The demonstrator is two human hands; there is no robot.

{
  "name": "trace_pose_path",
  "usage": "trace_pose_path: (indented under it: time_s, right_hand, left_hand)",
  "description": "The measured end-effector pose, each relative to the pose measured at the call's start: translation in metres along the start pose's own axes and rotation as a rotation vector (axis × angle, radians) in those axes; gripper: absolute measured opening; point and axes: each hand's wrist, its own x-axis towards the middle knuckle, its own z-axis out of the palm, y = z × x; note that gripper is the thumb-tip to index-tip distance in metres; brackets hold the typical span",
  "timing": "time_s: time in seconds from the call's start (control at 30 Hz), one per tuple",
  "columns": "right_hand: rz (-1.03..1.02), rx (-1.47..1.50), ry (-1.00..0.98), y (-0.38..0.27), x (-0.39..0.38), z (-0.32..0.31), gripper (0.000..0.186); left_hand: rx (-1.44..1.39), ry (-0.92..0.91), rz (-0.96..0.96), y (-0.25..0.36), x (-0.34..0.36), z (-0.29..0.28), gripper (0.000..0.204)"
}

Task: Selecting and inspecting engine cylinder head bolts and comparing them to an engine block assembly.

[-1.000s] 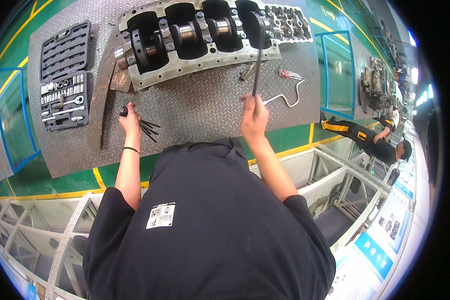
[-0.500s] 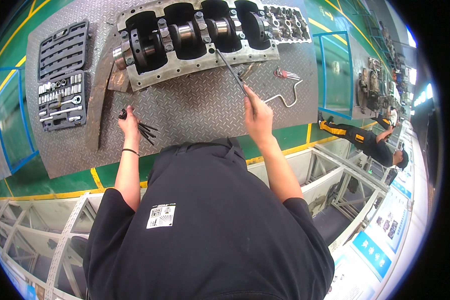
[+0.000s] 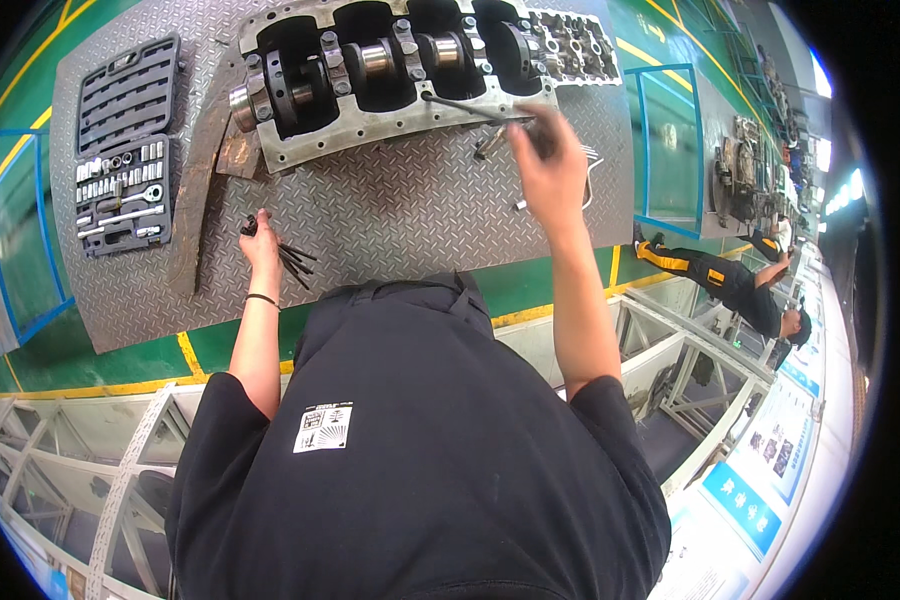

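Observation:
A large metal engine block [image 3: 390, 132], its crankshaft [image 3: 375, 60] showing, lies on the patterned metal tabletop in front of me. My right hand [image 3: 552, 165] is off the block's near right edge, closed around a slim dark metal rod [image 3: 462, 106]. The rod's far end meets the block's near flange, beside a hole; whether it sits inside that hole I cannot tell. Farther left, over the table, my left hand [image 3: 261, 248] grips a bunch of thin black rods [image 3: 295, 262]. Their thicker ends poke out past my fingers.
On the left an open grey socket set [image 3: 125, 205] lies beside a long wooden beam [image 3: 202, 200]. A cylinder head [image 3: 575, 48] adjoins the block. A bent metal crank handle [image 3: 588, 185] is partly behind my right hand. Another person [image 3: 740, 285] is at the far right.
My right hand has moved right and slightly away from me, swinging the rod from steep to nearly level. The rod's far end stays at the block's flange. My left hand has barely moved.

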Motion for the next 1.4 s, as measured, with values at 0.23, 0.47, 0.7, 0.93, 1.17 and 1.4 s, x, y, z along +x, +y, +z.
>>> trace_pose_path:
  time_s: [0.23, 0.47, 0.7, 0.93, 1.17, 1.4]
  right_hand:
    - [-0.077, 0.097, 0.149, 0.011, 0.024, 0.025, 0.033]
    - [0.275, 0.064, -0.364, 0.051, -0.092, 0.091, 0.025]
    - [0.297, 0.118, -0.521, 0.059, -0.133, 0.111, 0.028]
    - [-0.01, 0.076, -0.61, 0.051, -0.126, 0.125, 0.043]
    - [-0.018, 0.007, -0.714, 0.052, -0.133, 0.134, 0.025]
    - [0.028, 0.132, -0.573, 0.072, -0.138, 0.122, 0.018]
  left_hand:
    - [-0.054, -0.028, 0.045, 0.008, -0.007, 0.0, 0.022]
    - [0.051, -0.083, 0.052, 0.021, -0.036, 0.015, 0.026]
    - [0.045, -0.331, 0.024, 0.052, -0.079, 0.056, 0.017]
    - [-0.102, -0.56, -0.011, 0.082, -0.124, 0.095, 0.014]
    - [-0.11, -0.587, 0.0, 0.08, -0.131, 0.112, 0.014]
    - [0.381, -0.423, 0.507, 0.06, -0.111, 0.113, 0.03]
